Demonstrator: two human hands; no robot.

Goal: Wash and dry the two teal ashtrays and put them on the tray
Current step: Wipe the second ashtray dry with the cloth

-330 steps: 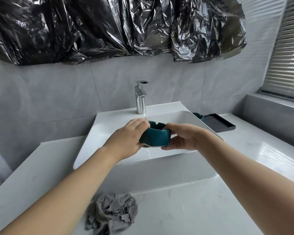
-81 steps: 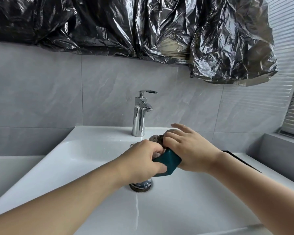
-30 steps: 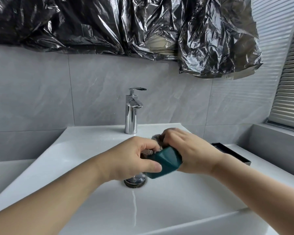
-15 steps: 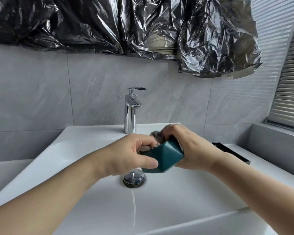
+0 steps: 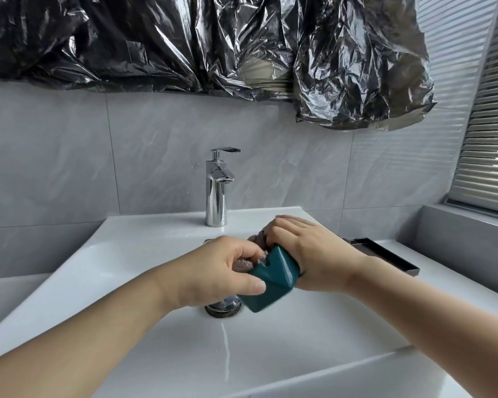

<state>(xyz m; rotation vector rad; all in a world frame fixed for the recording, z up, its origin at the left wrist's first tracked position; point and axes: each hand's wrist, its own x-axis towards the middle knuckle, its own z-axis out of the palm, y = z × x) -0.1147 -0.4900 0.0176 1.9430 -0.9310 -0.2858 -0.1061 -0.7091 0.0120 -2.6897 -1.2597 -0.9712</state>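
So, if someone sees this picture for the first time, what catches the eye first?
Probably the teal ashtray, tilted above the white sink, held between the left hand and the right hand with a grey cloth pressed into it. Next, the crinkled black plastic sheet across the wall above, and the chrome faucet behind the hands.

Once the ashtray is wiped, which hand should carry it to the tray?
Probably the right hand: it already cups the ashtray, and the tray lies just beyond its wrist. The left hand holds the cloth.

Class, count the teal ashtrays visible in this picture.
1. The square teal ceramic ashtray is held tilted between both hands above the white sink. A second may be hidden behind the right arm.
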